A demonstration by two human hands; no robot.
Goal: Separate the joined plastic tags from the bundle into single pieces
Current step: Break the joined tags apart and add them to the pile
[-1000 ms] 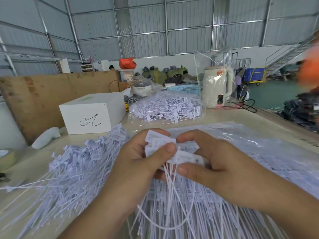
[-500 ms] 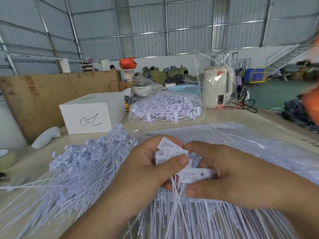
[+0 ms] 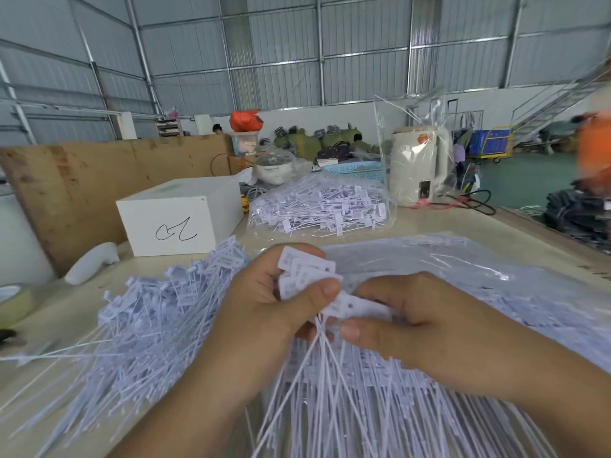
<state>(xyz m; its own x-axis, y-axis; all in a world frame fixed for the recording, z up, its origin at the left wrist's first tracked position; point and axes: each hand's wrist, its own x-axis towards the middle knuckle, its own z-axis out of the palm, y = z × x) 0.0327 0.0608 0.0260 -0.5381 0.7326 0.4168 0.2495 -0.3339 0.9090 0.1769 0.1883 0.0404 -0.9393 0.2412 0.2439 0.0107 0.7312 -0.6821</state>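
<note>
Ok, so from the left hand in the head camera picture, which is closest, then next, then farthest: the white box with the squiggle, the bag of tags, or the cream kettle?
1. White box: just behind the left hand, toward the left.
2. Bag of tags: farther back, a bit right.
3. Cream kettle: farthest, back right, behind the bag.
The first two are fairly close to call.

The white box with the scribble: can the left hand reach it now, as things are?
Probably not at once. The left hand grips a bundle of tags, and the loose tag pile lies between it and the white box.
</note>
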